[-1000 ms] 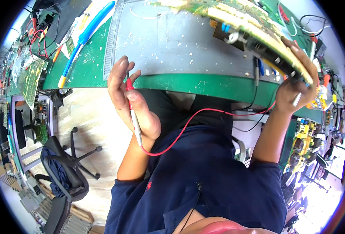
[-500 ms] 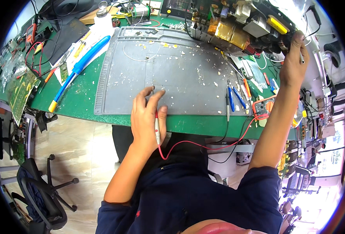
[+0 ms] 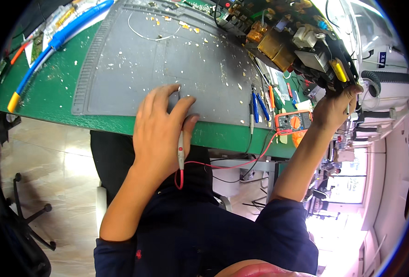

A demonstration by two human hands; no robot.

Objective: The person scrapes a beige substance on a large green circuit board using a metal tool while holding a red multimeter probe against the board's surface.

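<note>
My left hand [image 3: 158, 124] is over the front of the grey work mat [image 3: 121, 83], its fingers curled around a red and grey multimeter probe [image 3: 181, 154]. The probe's red lead droops toward my lap, then runs right to an orange multimeter [image 3: 295, 122]. At the far right my right hand [image 3: 336, 108] grips the lower corner of a dark circuit board [image 3: 283, 44] crowded with large components, tilted up over the mat's right end. A short metal rod [image 3: 347, 110] pokes out by the fingers of that hand; its kind is unclear.
On the mat lie a white wire loop [image 3: 135, 30] and scattered crumbs. A black probe [image 3: 251, 113] and blue-handled tools [image 3: 262, 107] rest near its right edge. At left, a long blue tool with a yellow tip [image 3: 14, 101] lies on the green bench [image 3: 52, 85].
The view has shifted, so the bench appears further left and higher. The board is tilted differently, with more of its component side showing. Both hands keep their holds.
</note>
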